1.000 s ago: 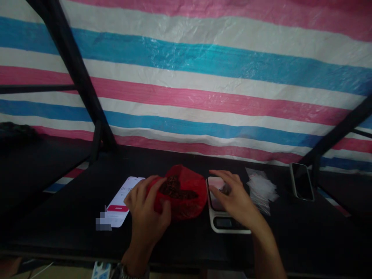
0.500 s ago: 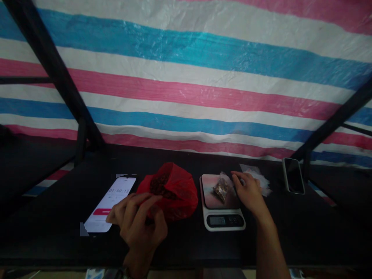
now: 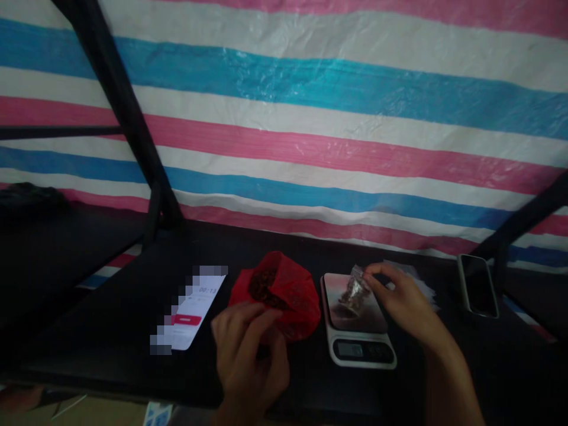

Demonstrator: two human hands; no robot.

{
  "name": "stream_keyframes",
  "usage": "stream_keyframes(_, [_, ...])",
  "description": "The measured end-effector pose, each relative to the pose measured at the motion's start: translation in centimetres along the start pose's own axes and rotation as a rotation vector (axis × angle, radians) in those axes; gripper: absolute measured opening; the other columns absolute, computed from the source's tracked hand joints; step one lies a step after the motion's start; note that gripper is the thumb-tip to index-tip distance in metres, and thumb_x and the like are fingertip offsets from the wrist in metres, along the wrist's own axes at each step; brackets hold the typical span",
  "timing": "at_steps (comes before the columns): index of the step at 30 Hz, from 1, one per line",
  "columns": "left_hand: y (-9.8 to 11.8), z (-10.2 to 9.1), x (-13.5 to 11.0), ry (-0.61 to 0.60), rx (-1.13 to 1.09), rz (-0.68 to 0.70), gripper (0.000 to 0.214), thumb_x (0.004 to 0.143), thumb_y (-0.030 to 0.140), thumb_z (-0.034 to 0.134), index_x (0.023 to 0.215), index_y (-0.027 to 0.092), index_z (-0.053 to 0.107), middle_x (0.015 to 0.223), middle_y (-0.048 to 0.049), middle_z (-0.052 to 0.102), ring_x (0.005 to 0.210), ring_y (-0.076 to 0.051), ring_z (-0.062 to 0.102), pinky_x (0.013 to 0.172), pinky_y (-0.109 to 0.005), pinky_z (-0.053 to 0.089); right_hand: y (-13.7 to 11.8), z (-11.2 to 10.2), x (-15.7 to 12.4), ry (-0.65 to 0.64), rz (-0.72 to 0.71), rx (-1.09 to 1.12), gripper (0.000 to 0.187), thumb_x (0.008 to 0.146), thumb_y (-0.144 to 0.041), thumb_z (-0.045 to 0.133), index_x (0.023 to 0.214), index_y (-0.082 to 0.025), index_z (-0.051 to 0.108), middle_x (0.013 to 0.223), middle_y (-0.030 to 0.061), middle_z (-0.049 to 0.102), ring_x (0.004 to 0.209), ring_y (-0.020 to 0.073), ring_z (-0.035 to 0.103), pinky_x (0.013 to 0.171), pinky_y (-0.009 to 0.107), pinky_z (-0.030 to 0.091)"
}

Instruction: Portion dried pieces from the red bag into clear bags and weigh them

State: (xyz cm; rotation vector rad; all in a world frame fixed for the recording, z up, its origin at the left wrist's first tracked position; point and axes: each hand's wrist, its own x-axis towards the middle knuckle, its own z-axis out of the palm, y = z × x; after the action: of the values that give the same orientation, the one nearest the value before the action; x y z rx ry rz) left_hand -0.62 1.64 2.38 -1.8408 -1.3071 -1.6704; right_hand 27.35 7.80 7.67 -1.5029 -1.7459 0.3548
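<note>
Over scale (image 3: 357, 319), small clear bag (image 3: 354, 289), brown bits inside

phone (image 3: 190, 316) lower left: screen mostly pixelated, can't read it | scale (image 3: 361, 350) display: digits way too small and dim | left hand (image 3: 251, 355): wrist chopped off by the bottom edge, fingers (image 3: 248, 328) cover the near side of the red bag (image 3: 284, 293) | clear packets (image 3: 421, 284) right of center: mostly hidden behind the right hand (image 3: 406, 305)
</note>
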Motion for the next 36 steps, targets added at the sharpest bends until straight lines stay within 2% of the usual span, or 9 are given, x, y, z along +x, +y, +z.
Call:
stream_keyframes(5, [3.5, 0.8, 0.3, -0.271, -0.191, -0.295, 0.068, 0.089, 0.031, 0.078, 0.151, 0.026, 0.05, 0.146, -0.0148, 0.061, 0.136, -0.034, 0.059, 0.111, -0.051, 0.05, -8.9, -0.1, -1.1, -0.021, -0.197, 0.112, 0.015, 0.09, -0.036, 0.069, 0.08, -0.028, 0.075, 0.099, 0.0042, 0.076, 0.097, 0.0247, 0.069, 0.088, 0.035, 0.052])
stream_keyframes(9, [4.6, 1.1, 0.9, -0.344, -0.56, -0.802, 0.071, 0.085, 0.038, 0.083, 0.148, 0.03, 0.053, 0.149, -0.0115, 0.064, 0.14, -0.033, 0.06, 0.116, -0.05, 0.048, -13.8, 3.5, -1.8, -0.076, -0.183, 0.224, 0.012, 0.093, -0.032, 0.071, 0.084, -0.027, 0.077, 0.092, 0.0027, 0.074, 0.083, 0.02, 0.067, 0.075, 0.029, 0.053])
stream_keyframes(11, [4.5, 1.3, 1.2, -0.276, -0.792, -1.091, 0.064, 0.084, 0.037, 0.083, 0.142, 0.028, 0.058, 0.136, -0.0096, 0.073, 0.125, -0.028, 0.071, 0.104, -0.04, 0.056, -14.5, 5.7, -1.6, -0.124, -0.158, 0.289, 0.01, 0.093, -0.032, 0.071, 0.095, -0.028, 0.08, 0.098, 0.0026, 0.077, 0.088, 0.0199, 0.07, 0.081, 0.03, 0.055])
stream_keyframes(13, [4.1, 1.6, 1.2, -0.226, -0.92, -1.326, 0.059, 0.079, 0.044, 0.086, 0.13, 0.023, 0.063, 0.1, -0.0058, 0.079, 0.089, -0.022, 0.077, 0.074, -0.029, 0.059, -14.5, 7.8, -1.0, -0.123, -0.1, 0.359, 0.023, 0.097, -0.037, 0.067, 0.114, -0.028, 0.079, 0.108, 0.0038, 0.08, 0.095, 0.0212, 0.073, 0.087, 0.032, 0.056])
stream_keyframes(16, [3.1, 2.1, 0.7, -0.277, -0.997, -1.546, 0.06, 0.071, 0.066, 0.086, 0.102, 0.019, 0.065, 0.052, 0.0071, 0.057, 0.041, -0.012, 0.051, 0.04, -0.022, 0.035, -13.5, 9.8, 0.0, -0.116, -0.033, 0.395, 0.036, 0.102, -0.045, 0.056, 0.124, -0.024, 0.075, 0.117, 0.0075, 0.08, 0.106, 0.0239, 0.074, 0.096, 0.036, 0.055])
stream_keyframes(23, [2.0, 2.5, 0.7, -0.215, -1.051, -1.755, 0.065, 0.06, 0.077, 0.083, 0.073, 0.023, 0.05, 0.048, 0.0101, 0.045, 0.035, -0.007, 0.042, 0.037, -0.02, 0.023, -11.5, 11.1, 1.2, -0.193, -0.026, 0.236, 0.039, 0.101, -0.049, 0.051, 0.106, -0.022, 0.079, 0.114, 0.0106, 0.082, 0.108, 0.0285, 0.075, 0.1, 0.042, 0.053])
stream_keyframes(27, [2.5, 2.3, 1.2, -0.276, -1.129, -1.903, 0.062, 0.064, 0.073, 0.082, 0.09, 0.024, 0.055, 0.054, 0.01, 0.049, 0.037, -0.009, 0.046, 0.039, -0.02, 0.024, -11.4, 10.7, 1.2, -0.196, -0.008, 0.204, 0.043, 0.1, -0.052, 0.05, 0.106, -0.021, 0.079, 0.112, 0.0108, 0.082, 0.105, 0.0285, 0.075, 0.098, 0.042, 0.054])
stream_keyframes(30, [3.0, 2.0, 1.3, -0.27, -1.149, -1.885, 0.064, 0.066, 0.069, 0.084, 0.104, 0.025, 0.055, 0.056, 0.0109, 0.051, 0.04, -0.01, 0.049, 0.041, -0.02, 0.026, -11.6, 10.4, 1.1, -0.192, -0.001, 0.191, 0.044, 0.099, -0.052, 0.05, 0.108, -0.02, 0.079, 0.113, 0.011, 0.082, 0.103, 0.0284, 0.075, 0.098, 0.042, 0.054])
stream_keyframes(36, [3.5, 1.3, 2.1, -0.256, -1.231, -1.964, 0.048, 0.081, 0.061, 0.074, 0.105, 0.025, 0.051, 0.059, 0.0103, 0.053, 0.038, -0.008, 0.045, 0.041, -0.021, 0.023, -11.2, 9.9, 1.0, -0.176, -0.001, 0.199, 0.044, 0.098, -0.053, 0.051, 0.108, -0.021, 0.079, 0.114, 0.0108, 0.082, 0.101, 0.0288, 0.076, 0.098, 0.043, 0.054])
